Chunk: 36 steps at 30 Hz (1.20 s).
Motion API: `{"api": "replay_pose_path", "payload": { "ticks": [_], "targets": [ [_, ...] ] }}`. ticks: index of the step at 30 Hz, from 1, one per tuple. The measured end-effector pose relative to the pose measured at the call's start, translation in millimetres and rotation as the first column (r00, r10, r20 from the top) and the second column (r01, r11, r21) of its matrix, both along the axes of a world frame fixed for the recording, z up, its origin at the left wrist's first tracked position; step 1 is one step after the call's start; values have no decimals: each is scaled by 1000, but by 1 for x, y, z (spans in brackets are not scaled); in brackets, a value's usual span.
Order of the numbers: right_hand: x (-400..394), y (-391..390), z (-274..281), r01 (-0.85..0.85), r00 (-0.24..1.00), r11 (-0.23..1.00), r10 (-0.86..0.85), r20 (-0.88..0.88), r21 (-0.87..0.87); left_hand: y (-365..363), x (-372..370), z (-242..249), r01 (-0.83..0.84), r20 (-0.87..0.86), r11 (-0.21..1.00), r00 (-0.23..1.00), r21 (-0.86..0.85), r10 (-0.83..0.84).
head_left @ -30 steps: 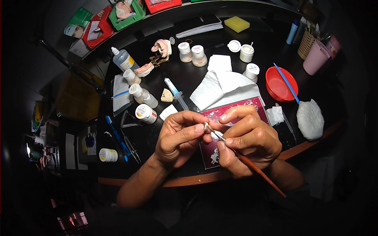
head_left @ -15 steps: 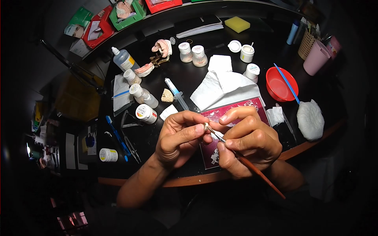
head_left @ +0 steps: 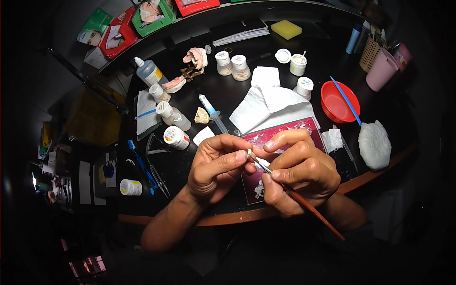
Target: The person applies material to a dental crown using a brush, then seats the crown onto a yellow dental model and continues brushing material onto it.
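Observation:
My left hand (head_left: 213, 167) pinches a tiny whitish piece, which looks like a dental crown (head_left: 249, 151), between thumb and fingertips. In my right hand (head_left: 306, 166) is a thin brush (head_left: 311, 209) with a reddish-brown handle and a metal ferrule, held like a pen. The brush's tip meets or nearly meets the crown; fingers partly hide the contact. Below both hands lies a dark pink slab (head_left: 250, 190) smeared with white material. Folded white tissue (head_left: 273, 105) rests just beyond it.
Several jars and bottles (head_left: 176, 137) stand left, near a syringe (head_left: 213, 114), a blue toothbrush (head_left: 142, 166) and a jaw model (head_left: 195, 58). Rightward are a red bowl (head_left: 327, 105) with a blue stick and a white wrapped bundle (head_left: 375, 146). An open jar (head_left: 298, 65) stands behind.

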State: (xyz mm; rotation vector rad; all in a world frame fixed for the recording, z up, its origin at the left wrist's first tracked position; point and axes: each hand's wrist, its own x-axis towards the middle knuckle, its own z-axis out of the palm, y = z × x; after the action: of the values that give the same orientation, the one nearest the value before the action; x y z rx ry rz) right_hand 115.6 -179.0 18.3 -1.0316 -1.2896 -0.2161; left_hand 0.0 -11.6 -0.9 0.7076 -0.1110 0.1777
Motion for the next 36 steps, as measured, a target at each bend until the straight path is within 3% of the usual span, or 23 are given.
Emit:
{"api": "replay_pose_path", "payload": {
  "ticks": [16, 25, 36],
  "targets": [
    [-1, 1, -4, -21, 999, 1000, 22, -46, 21, -1, -1, 1, -22, -8, 1000, 1000, 1, 22],
    [-2, 4, -6, -34, 992, 997, 42, -117, 64, -5, 0, 1, -166, 59, 980, 985, 112, 160],
    [3, 0, -6, -51, 994, 998, 55, -97, 41, -14, 1, 1, -396, 192, 861, 917, 320, 351]
  ]
}}
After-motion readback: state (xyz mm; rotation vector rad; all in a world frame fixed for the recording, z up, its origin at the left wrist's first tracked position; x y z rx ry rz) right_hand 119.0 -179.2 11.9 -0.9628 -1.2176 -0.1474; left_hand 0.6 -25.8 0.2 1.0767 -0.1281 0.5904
